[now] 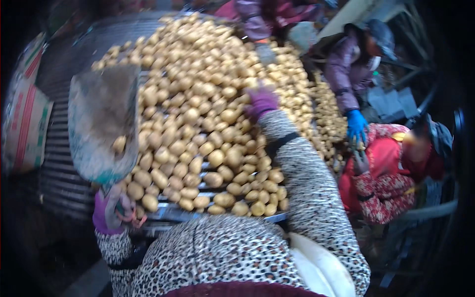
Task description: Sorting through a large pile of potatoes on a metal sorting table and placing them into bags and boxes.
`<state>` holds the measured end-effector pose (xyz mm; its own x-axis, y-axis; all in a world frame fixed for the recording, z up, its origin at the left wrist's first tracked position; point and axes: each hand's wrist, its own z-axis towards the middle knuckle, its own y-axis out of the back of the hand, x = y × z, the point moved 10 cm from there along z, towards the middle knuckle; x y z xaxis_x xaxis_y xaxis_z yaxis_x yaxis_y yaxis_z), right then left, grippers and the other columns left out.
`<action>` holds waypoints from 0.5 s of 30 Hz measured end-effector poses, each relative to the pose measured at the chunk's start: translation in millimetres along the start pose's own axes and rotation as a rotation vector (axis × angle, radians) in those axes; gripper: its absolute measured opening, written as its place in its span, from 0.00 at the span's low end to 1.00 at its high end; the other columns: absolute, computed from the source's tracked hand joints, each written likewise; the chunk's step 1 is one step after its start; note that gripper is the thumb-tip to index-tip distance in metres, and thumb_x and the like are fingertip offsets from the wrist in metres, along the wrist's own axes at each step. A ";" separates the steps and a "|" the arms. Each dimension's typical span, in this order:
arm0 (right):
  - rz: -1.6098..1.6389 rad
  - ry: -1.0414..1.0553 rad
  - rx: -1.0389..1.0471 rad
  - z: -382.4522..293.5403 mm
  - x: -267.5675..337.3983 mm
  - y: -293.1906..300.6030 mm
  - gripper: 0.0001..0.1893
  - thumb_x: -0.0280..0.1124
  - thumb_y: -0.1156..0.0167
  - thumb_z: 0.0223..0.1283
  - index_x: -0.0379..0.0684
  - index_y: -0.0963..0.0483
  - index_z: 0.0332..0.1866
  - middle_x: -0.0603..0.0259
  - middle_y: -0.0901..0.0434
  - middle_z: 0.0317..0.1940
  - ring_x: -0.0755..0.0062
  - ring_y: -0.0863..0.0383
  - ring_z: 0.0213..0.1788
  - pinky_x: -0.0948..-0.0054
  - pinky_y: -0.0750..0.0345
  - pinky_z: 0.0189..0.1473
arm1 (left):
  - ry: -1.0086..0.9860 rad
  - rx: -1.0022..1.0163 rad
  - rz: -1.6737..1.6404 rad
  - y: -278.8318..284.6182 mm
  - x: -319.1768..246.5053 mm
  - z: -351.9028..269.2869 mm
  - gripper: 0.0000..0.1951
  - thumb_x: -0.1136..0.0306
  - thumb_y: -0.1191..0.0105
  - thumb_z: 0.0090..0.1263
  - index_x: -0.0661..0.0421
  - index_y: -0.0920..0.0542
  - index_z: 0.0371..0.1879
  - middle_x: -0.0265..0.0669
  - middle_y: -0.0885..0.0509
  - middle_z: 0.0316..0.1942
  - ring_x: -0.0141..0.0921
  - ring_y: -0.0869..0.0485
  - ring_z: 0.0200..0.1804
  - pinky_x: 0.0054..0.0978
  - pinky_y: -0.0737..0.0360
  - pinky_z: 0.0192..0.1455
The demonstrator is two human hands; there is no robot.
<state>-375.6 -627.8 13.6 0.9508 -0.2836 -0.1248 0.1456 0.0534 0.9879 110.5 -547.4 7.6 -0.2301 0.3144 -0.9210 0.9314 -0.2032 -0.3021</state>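
My left hand [109, 209], in a purple and grey glove, is closed around the handle end of a worn, dirt-stained scoop [100, 122]. One potato [119, 144] lies in the scoop near its lower right edge. A large heap of potatoes [207, 100] spreads over a slatted metal conveyor [206, 174] before me. My right hand [262, 101], in a purple glove, reaches out onto the heap and touches potatoes there. Motion blurs its fingers, and whether it grips a potato is unclear.
A printed cardboard box or sack [28, 126] stands at the left beside a ribbed surface [61, 122]. Co-workers are at the right: one in a purple jacket [343, 70] with a blue glove [357, 126], one in red [382, 174]. Another person's sleeve [254, 20] reaches in from the far side.
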 end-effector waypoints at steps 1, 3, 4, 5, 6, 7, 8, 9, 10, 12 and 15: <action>0.031 0.014 -0.012 -11.6 -13.5 10.8 0.33 0.51 0.34 0.52 0.62 0.33 0.67 0.42 0.46 0.72 0.39 0.42 0.71 0.46 0.41 0.69 | 0.002 -0.036 -0.012 -4.2 -3.7 2.4 0.10 0.63 0.50 0.75 0.59 0.29 0.40 0.33 0.27 0.16 0.27 0.27 0.17 0.26 0.24 0.25; 0.038 0.178 -0.154 -49.5 1.6 24.2 0.36 0.53 0.35 0.54 0.55 0.36 0.69 0.44 0.44 0.72 0.42 0.42 0.71 0.47 0.39 0.68 | 0.029 -0.110 -0.011 7.4 1.2 0.7 0.10 0.64 0.50 0.75 0.58 0.29 0.42 0.31 0.27 0.16 0.26 0.29 0.16 0.25 0.25 0.26; 0.148 0.331 -0.166 -78.9 24.4 25.7 0.32 0.52 0.34 0.53 0.54 0.30 0.64 0.46 0.37 0.68 0.45 0.38 0.70 0.50 0.36 0.67 | 0.041 -0.133 0.000 10.8 3.1 -0.9 0.10 0.64 0.50 0.75 0.58 0.29 0.42 0.31 0.27 0.16 0.26 0.29 0.16 0.25 0.25 0.26; 0.229 0.469 -0.069 -110.7 57.5 32.9 0.30 0.50 0.33 0.53 0.54 0.28 0.62 0.47 0.36 0.67 0.45 0.38 0.70 0.49 0.36 0.67 | 0.040 -0.152 -0.025 12.7 4.0 -1.2 0.10 0.64 0.50 0.74 0.58 0.29 0.42 0.31 0.27 0.16 0.25 0.30 0.15 0.25 0.25 0.26; 0.212 0.623 0.027 -149.8 69.0 5.2 0.31 0.52 0.35 0.54 0.56 0.31 0.64 0.48 0.38 0.68 0.45 0.40 0.71 0.43 0.39 0.68 | 0.039 -0.142 -0.054 9.2 3.4 2.5 0.11 0.63 0.49 0.74 0.58 0.28 0.43 0.30 0.27 0.17 0.25 0.31 0.14 0.25 0.25 0.26; 0.214 0.727 0.089 -180.8 88.4 -5.6 0.33 0.55 0.38 0.54 0.59 0.34 0.66 0.49 0.40 0.70 0.45 0.40 0.71 0.39 0.42 0.69 | 0.046 -0.148 -0.037 11.9 4.6 1.6 0.11 0.63 0.49 0.74 0.58 0.28 0.43 0.30 0.27 0.17 0.25 0.31 0.14 0.25 0.25 0.26; 0.209 0.701 0.100 -184.5 82.4 -14.5 0.34 0.56 0.39 0.55 0.60 0.35 0.67 0.50 0.41 0.70 0.45 0.41 0.71 0.38 0.45 0.70 | 0.042 -0.158 -0.049 13.7 6.7 3.1 0.11 0.63 0.49 0.74 0.58 0.28 0.44 0.30 0.28 0.17 0.25 0.31 0.13 0.25 0.25 0.25; 0.203 0.674 0.112 -188.4 74.1 -25.2 0.34 0.57 0.40 0.55 0.62 0.37 0.68 0.51 0.42 0.70 0.46 0.42 0.71 0.37 0.47 0.71 | 0.039 -0.166 -0.063 14.1 7.5 3.8 0.12 0.63 0.48 0.74 0.59 0.28 0.44 0.30 0.28 0.17 0.25 0.32 0.13 0.25 0.25 0.25; 0.254 0.638 0.047 -185.8 64.3 -25.8 0.34 0.57 0.40 0.55 0.62 0.37 0.68 0.51 0.42 0.70 0.46 0.43 0.72 0.37 0.49 0.71 | 0.044 -0.156 -0.054 8.0 6.0 5.5 0.12 0.63 0.48 0.74 0.59 0.28 0.44 0.30 0.28 0.17 0.25 0.32 0.13 0.25 0.25 0.25; 0.241 0.496 0.021 -164.7 39.1 -27.0 0.36 0.58 0.41 0.55 0.62 0.38 0.70 0.52 0.43 0.72 0.45 0.47 0.74 0.39 0.51 0.73 | 0.046 -0.117 -0.043 -7.0 0.8 9.1 0.12 0.63 0.48 0.73 0.58 0.28 0.45 0.30 0.28 0.17 0.25 0.32 0.12 0.25 0.26 0.24; 0.117 0.439 0.038 -138.6 10.3 -31.2 0.40 0.61 0.42 0.55 0.61 0.41 0.73 0.54 0.46 0.74 0.43 0.51 0.75 0.40 0.54 0.74 | 0.021 -0.060 -0.040 -11.7 2.2 8.0 0.12 0.63 0.48 0.73 0.59 0.28 0.45 0.30 0.28 0.18 0.26 0.32 0.12 0.25 0.25 0.25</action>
<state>-332.5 -499.7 -31.2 0.9874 0.1552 -0.0315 0.0282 0.0235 0.9993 96.9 -551.8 7.2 -0.2626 0.3404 -0.9029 0.9367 -0.1346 -0.3232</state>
